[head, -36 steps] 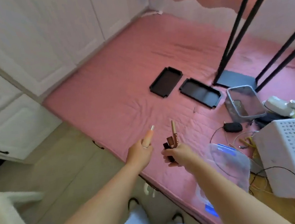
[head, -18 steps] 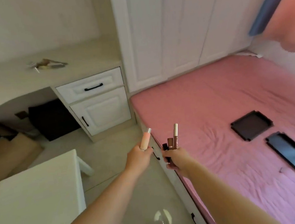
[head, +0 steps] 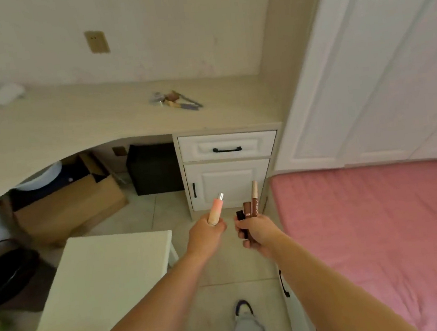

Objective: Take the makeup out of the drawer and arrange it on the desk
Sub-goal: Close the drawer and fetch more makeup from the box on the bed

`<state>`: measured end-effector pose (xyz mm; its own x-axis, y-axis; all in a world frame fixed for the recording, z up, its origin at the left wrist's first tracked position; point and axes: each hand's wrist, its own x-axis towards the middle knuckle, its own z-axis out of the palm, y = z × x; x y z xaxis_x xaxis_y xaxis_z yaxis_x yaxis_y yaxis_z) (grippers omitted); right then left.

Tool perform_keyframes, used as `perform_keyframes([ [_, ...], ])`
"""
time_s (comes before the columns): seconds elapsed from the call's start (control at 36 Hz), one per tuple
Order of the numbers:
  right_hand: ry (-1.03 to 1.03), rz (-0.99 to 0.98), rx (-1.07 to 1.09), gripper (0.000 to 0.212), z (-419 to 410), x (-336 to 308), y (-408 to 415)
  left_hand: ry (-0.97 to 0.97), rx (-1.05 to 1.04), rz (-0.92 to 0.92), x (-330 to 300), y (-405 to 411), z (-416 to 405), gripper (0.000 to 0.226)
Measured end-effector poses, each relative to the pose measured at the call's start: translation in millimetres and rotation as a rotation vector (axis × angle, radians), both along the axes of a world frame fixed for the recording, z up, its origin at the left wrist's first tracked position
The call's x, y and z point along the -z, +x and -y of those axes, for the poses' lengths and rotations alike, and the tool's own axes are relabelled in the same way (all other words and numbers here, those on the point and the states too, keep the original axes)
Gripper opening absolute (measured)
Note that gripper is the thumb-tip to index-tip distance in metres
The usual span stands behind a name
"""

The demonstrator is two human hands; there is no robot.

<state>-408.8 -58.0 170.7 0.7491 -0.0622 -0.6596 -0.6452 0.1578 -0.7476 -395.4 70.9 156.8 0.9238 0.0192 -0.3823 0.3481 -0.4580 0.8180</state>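
We are holding a slim peach-pink plastic tube with a silver tip [head: 216,208] upright in our left hand [head: 206,234], fingers curled round its lower end. Our right hand [head: 256,232] is gripping a bundle of three slender makeup sticks [head: 250,208]: a short black one, a brown one, and a taller one with a cream cap. Both hands are hovering in the air, well short of the pale wood-grain desk top [head: 71,127].

These pieces are looking light, stiff and smooth, so they are probably slippery; we are judging that a hold round the lower body, as now, is keeping them from sliding. The bundle is likely the riskier load, since three round sticks could roll against each other.

A small cluster of makeup items [head: 176,101] is already lying on the desk, above the closed white drawer with a black handle [head: 226,146].
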Motion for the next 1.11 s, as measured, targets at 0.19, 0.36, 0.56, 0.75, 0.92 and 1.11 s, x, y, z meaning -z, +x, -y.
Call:
perform_keyframes([
  [0.19,-0.055,-0.022,-0.148,0.013,-7,2,114,-0.002,-0.146,0.001,-5,89,-5,0.014],
  [0.36,-0.130,-0.012,-0.262,0.008,-10,7,194,0.041,-0.239,-0.009,-4,156,-9,0.013],
  [0.56,-0.151,-0.037,-0.313,0.009,-24,8,272,0.045,-0.316,-0.089,-7,218,-24,0.013],
  [0.75,-0.199,-0.045,-0.349,0.008,-56,16,363,-0.046,-0.337,-0.089,2,302,-56,0.019],
  [0.92,-0.175,-0.050,-0.373,0.004,-84,16,434,-0.021,-0.344,-0.075,11,387,-91,0.043],
  [1.11,-0.290,-0.057,-0.385,0.008,-106,30,508,0.182,-0.157,-0.110,23,464,-126,0.045],
])
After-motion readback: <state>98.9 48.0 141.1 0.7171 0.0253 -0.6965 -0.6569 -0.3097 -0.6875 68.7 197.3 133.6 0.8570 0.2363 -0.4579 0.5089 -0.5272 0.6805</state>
